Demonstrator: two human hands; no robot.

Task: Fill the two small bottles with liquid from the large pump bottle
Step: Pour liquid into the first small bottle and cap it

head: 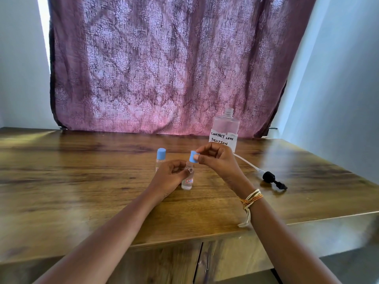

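A small clear bottle point(187, 182) with a red-edged label stands uncapped on the wooden table point(82, 181), and my left hand point(168, 178) grips it from the left. My right hand point(217, 159) pinches its blue cap point(192, 156) just above the open neck. A second small bottle point(160, 158) with a blue cap on stands behind my left hand, partly hidden. The large clear bottle point(225, 130), labelled "Contact Lens Solution", stands open at the back right. Its black pump head point(271, 179) with a white tube lies on the table to the right.
A purple patterned curtain point(164, 68) hangs behind the table. White walls close both sides. The table's front edge point(184, 240) runs under my forearms, with cabinet doors below. A bracelet of cords sits on my right wrist point(251, 198).
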